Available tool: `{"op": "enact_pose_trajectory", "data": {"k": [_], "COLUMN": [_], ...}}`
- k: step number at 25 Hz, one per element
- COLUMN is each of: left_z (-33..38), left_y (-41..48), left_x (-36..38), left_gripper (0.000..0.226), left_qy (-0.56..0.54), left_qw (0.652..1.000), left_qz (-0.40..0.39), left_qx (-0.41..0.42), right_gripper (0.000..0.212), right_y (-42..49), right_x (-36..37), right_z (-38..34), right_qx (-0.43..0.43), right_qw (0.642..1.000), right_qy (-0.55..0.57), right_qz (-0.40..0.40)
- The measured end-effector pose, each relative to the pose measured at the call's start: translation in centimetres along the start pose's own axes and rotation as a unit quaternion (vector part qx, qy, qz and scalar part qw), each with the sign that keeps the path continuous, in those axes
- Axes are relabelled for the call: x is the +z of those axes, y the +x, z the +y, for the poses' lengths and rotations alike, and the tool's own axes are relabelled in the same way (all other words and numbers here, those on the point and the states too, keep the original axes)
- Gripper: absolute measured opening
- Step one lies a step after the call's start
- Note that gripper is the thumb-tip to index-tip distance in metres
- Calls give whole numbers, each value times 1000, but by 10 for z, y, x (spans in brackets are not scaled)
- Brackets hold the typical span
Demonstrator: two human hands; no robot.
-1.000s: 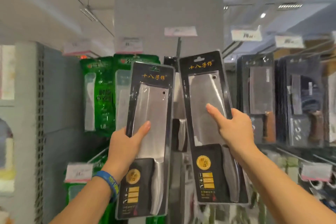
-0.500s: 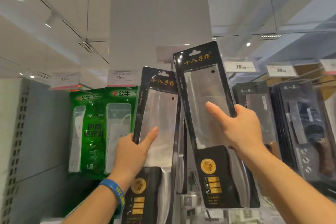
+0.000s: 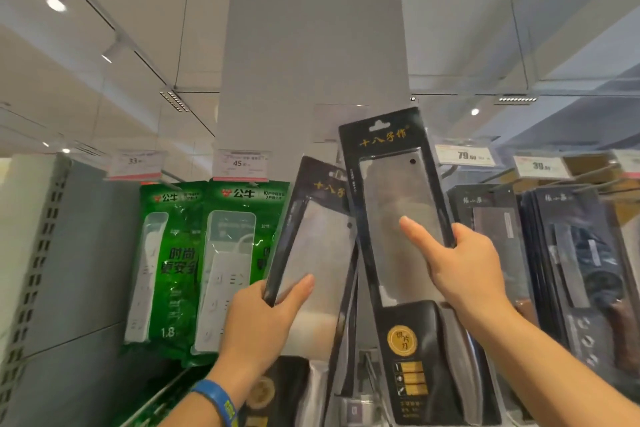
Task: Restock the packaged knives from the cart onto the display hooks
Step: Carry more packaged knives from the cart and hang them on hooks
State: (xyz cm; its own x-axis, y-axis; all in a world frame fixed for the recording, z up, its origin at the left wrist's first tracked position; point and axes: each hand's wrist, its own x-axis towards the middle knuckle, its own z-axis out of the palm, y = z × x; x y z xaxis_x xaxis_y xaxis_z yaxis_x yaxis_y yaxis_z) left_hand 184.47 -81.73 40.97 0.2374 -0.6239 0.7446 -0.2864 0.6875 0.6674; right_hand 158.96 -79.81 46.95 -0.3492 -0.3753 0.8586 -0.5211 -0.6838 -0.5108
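Two black packaged cleavers are held up in front of the display. My left hand (image 3: pixel 265 314) grips the left knife package (image 3: pixel 317 253) by its left edge, thumb on the clear front; it tilts to the right. My right hand (image 3: pixel 457 263) grips the right knife package (image 3: pixel 391 191) by its right edge, thumb across the blade window. This package stands higher and overlaps the left one. Its hang hole sits just below a blurred price tag (image 3: pixel 337 121) on the grey column. The hook behind it is hidden.
Green power-strip packs (image 3: pixel 207 263) hang to the left under price tags (image 3: pixel 240 163). Dark knife packages (image 3: pixel 568 260) hang on hooks (image 3: pixel 595 180) to the right. A grey perforated upright (image 3: pixel 38 253) stands at far left. A grey column (image 3: pixel 311 45) rises behind.
Both packages have risen toward the top of the display. The left package has tilted right and slid partly behind the right one. The view has tipped further upward.
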Motion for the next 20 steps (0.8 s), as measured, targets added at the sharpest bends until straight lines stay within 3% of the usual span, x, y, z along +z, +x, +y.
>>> {"op": "enact_pose_trajectory", "data": {"k": [4,10,15,20], "left_z": [11,10,15,21], "left_y": [15,20,20,28], "left_x": [1,10,8,0], "left_gripper": [48,61,44,62], "left_qy": [23,78,66,96], "left_qw": [999,997,997,995], "left_qz": [3,-6,-38,-33], "left_qx": [46,2,-20,-9], "right_gripper": [71,72,84,87], "right_y": [8,5,5,7], "right_x": [-11,-13,-11,-14], "right_z": [-4,-2,1,1], "right_qx": [-3,17,36,56], "right_qw": [1000,1000,999,998], "right_qy": [5,-22,-20,0], "right_qz": [13,7,11,5]}}
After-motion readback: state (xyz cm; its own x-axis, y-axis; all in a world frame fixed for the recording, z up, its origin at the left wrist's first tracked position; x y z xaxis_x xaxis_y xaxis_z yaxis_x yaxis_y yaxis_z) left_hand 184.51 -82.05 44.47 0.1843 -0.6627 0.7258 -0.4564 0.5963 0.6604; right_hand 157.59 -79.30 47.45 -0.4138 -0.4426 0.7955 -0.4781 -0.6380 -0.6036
